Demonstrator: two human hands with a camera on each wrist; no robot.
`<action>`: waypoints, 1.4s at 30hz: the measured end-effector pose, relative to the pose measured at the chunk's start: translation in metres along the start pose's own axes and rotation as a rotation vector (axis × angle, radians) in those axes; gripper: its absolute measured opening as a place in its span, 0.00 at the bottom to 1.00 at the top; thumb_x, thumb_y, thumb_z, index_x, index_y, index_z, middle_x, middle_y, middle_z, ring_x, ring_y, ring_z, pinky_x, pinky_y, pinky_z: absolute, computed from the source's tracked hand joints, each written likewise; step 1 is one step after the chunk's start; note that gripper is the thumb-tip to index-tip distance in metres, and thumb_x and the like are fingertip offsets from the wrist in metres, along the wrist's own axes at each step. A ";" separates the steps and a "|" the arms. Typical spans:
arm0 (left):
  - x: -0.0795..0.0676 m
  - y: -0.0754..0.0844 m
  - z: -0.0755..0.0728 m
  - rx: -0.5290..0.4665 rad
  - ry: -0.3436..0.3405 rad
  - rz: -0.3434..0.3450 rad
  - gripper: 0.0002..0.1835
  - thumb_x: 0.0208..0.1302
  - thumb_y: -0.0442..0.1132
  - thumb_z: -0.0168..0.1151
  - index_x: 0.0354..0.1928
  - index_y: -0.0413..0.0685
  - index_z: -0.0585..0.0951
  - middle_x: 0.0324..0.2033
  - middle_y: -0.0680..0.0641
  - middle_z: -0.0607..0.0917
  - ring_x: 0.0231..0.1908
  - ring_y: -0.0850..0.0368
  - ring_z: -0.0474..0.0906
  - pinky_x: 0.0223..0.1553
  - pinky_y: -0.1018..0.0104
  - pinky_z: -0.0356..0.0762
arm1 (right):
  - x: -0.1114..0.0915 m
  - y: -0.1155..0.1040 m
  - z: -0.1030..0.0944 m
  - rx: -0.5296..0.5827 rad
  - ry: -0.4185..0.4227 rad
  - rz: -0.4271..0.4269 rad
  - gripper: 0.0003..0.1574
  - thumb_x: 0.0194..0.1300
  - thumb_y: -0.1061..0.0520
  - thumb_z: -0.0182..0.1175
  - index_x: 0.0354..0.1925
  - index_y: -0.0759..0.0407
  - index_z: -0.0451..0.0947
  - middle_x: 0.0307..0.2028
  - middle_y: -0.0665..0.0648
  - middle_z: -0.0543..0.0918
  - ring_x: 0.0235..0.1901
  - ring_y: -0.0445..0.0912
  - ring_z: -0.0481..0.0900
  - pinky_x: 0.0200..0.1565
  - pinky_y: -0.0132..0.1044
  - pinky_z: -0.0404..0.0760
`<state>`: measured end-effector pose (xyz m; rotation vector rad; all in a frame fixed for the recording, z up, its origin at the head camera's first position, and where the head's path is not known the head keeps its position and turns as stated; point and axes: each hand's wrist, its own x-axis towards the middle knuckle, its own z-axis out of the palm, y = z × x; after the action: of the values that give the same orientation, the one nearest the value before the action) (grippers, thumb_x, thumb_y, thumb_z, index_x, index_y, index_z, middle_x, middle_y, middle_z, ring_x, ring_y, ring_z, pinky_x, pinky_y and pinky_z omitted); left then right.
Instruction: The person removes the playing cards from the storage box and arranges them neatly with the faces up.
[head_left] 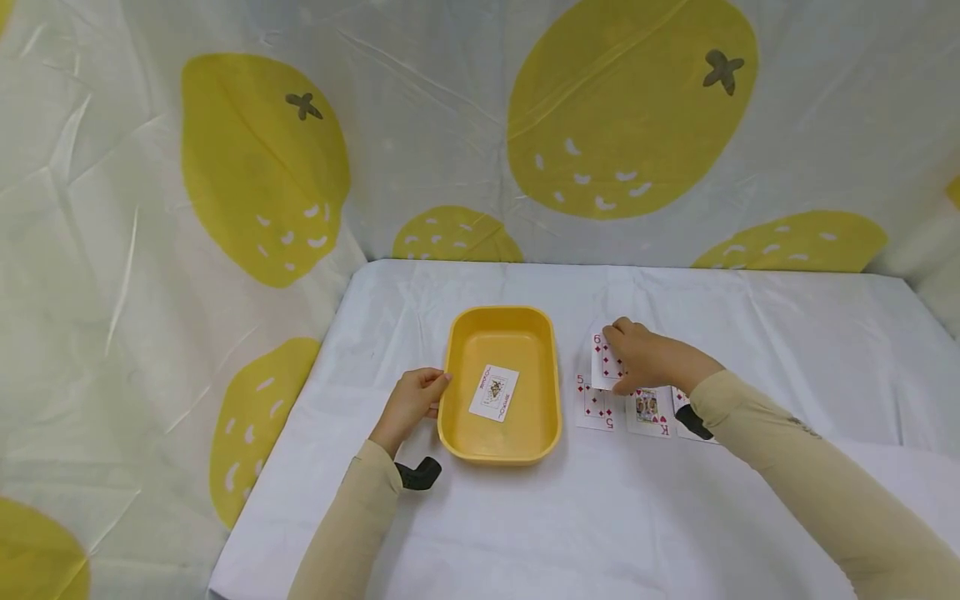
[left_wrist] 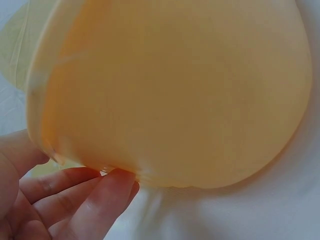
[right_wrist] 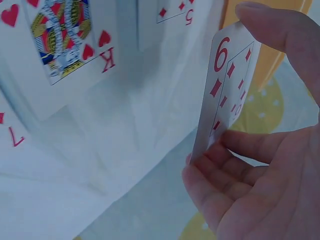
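A yellow plastic tray [head_left: 498, 459] sits on the table, and a joker card [head_left: 494, 392] lies face up inside it. My left hand [head_left: 411, 404] holds the tray's left rim between thumb and fingers; the left wrist view shows the fingertips against the tray's wall [left_wrist: 180, 90]. Right of the tray, my right hand [head_left: 651, 357] holds a playing card [right_wrist: 226, 82] with red diamonds by its opposite ends, lifted and tilted. Just below that card lie a five of diamonds [head_left: 595, 410] and a king of hearts [head_left: 648, 412], both face up.
One more red card [head_left: 681, 402], partly hidden by the right wrist's black strap piece [head_left: 693, 422], lies beside the king. White cloth covers the table [head_left: 525, 533]. A lemon-print curtain [head_left: 435, 125] hangs behind and to the left.
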<state>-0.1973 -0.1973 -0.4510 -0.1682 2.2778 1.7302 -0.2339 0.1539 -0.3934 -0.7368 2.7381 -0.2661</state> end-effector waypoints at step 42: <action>-0.009 0.012 0.000 0.039 -0.001 0.020 0.18 0.65 0.41 0.53 0.47 0.31 0.76 0.34 0.37 0.80 0.30 0.47 0.79 0.28 0.61 0.80 | -0.144 0.150 0.065 0.018 -0.010 0.265 0.60 0.30 0.59 0.75 0.51 0.85 0.48 0.45 0.83 0.56 0.44 0.72 0.60 0.46 0.66 0.64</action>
<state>-0.1916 -0.1950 -0.4375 -0.1366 2.3183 1.6939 -0.1626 0.3495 -0.4584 -0.3619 2.7792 -0.2270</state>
